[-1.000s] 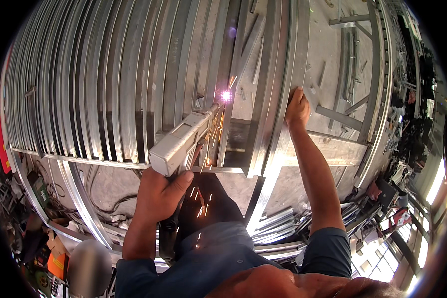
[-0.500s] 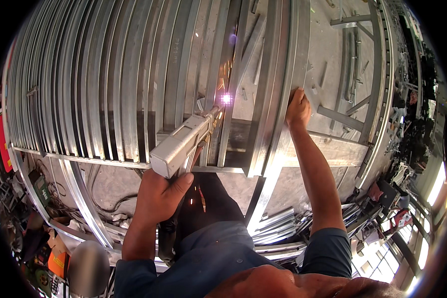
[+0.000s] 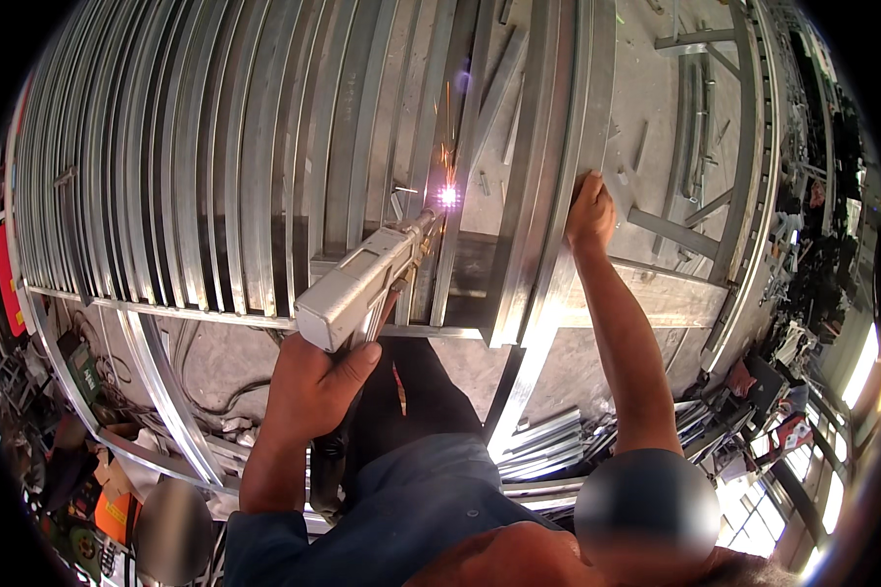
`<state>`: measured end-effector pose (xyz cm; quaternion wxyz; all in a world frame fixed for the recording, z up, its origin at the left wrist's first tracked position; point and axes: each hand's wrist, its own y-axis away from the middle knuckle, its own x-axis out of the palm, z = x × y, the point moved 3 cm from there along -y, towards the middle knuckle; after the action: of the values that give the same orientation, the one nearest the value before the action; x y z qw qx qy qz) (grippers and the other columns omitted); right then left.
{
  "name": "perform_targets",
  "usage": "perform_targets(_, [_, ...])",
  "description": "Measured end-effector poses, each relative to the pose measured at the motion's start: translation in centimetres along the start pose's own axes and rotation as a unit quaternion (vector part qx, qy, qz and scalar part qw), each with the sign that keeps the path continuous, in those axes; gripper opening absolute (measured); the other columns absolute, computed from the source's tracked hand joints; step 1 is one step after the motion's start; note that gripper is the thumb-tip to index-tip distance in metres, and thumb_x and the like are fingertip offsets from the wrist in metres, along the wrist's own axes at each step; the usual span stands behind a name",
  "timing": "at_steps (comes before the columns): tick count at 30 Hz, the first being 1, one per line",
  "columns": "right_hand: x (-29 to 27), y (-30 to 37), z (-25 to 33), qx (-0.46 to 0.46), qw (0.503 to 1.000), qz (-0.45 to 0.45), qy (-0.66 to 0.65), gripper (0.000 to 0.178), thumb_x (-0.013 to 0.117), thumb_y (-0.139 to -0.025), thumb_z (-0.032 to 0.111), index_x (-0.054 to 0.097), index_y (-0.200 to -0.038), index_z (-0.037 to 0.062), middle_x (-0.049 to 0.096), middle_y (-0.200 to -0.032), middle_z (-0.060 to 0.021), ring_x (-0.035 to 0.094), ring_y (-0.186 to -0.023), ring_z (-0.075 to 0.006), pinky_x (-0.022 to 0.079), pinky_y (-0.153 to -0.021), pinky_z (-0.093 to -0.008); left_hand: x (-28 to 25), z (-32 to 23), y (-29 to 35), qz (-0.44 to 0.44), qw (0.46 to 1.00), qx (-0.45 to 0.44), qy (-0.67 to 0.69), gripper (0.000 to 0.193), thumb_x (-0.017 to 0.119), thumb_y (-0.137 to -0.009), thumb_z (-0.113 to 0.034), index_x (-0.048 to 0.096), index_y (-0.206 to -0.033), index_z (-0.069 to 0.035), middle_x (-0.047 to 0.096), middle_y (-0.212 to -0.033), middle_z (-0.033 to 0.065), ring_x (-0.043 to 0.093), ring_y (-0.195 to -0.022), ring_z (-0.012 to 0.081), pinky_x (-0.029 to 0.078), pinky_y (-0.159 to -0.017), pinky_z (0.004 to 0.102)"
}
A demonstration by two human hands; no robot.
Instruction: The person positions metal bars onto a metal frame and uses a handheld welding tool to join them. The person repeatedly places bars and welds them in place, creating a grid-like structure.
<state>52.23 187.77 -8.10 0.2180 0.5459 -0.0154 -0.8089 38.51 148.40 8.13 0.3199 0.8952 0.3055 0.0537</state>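
Note:
My left hand (image 3: 318, 386) is wrapped around the handle of a pale, boxy handheld welding gun (image 3: 357, 284). The gun slants up and to the right, its narrow nozzle ending at a glaring violet-white spot (image 3: 447, 197) on a long metal tube. Orange sparks (image 3: 446, 155) fly up from that spot. Farther right, my right hand (image 3: 591, 215) is closed against the edge of a wide grey metal tube (image 3: 583, 108), the fingers curled and partly hidden. The glare hides the exact contact between nozzle and metal.
Many parallel metal tubes (image 3: 181, 166) lie across the frame to the left. A cross rail (image 3: 166, 311) runs along their near ends. Offcuts (image 3: 641, 147) and a welded frame (image 3: 744, 147) are at the right. Hoses (image 3: 206, 399) lie on the floor, and loose metal strips (image 3: 548, 445) are stacked below.
The sparks rise in a taller, thinner stream above the bright spot. Both hands and the welding gun stay almost where they were.

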Motion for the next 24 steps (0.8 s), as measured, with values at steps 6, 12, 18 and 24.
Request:
perform_targets(6, [-0.05, 0.06, 0.16, 0.010, 1.000, -0.001, 0.006, 0.067, 0.026, -0.103, 0.053, 0.069, -0.112, 0.0011, 0.068, -0.112, -0.0259, 0.060, -0.109, -0.0473, 0.045, -0.095, -0.0516, 0.05, 0.01, 0.16, 0.001, 1.000, 0.000, 0.003, 0.040, 0.066, -0.094, -0.019, 0.060, -0.130, 0.000, 0.071, -0.105, 0.0174, 0.069, -0.094, 0.0349, 0.051, -0.085, 0.0376])
perform_targets(12, [-0.16, 0.24, 0.50, 0.002, 1.000, -0.002, 0.007, 0.067, 0.026, -0.103, 0.052, 0.069, -0.110, 0.0012, 0.069, -0.110, -0.0250, 0.061, -0.108, -0.0468, 0.045, -0.094, -0.0514, 0.20, 0.13, 0.26, -0.004, 1.000, -0.001, 0.002, 0.041, 0.067, -0.094, -0.020, 0.060, -0.128, 0.001, 0.071, -0.100, 0.0181, 0.069, -0.090, 0.0354, 0.052, -0.082, 0.0385])
perform_targets(18, [-0.29, 0.37, 0.78, 0.005, 1.000, -0.004, 0.011, 0.066, 0.026, -0.103, 0.052, 0.069, -0.107, 0.0018, 0.069, -0.110, -0.0249, 0.061, -0.107, -0.0471, 0.045, -0.094, -0.0520, 0.17, 0.38, 0.29, -0.009, 1.000, 0.013, -0.001, 0.041, 0.067, -0.094, -0.021, 0.060, -0.128, 0.001, 0.070, -0.094, 0.0179, 0.069, -0.084, 0.0356, 0.052, -0.077, 0.0390])
perform_targets(24, [0.27, -0.03, -0.20, -0.028, 0.999, -0.040, -0.003, 0.063, 0.028, -0.103, 0.054, 0.067, -0.090, 0.0058, 0.069, -0.090, -0.0190, 0.063, -0.092, -0.0418, 0.045, -0.085, -0.0485, -0.06, 0.27, 0.75, -0.002, 1.000, -0.019, -0.022, 0.037, 0.069, -0.091, -0.021, 0.064, -0.121, 0.001, 0.071, -0.093, 0.0184, 0.070, -0.085, 0.0380, 0.053, -0.076, 0.0407])
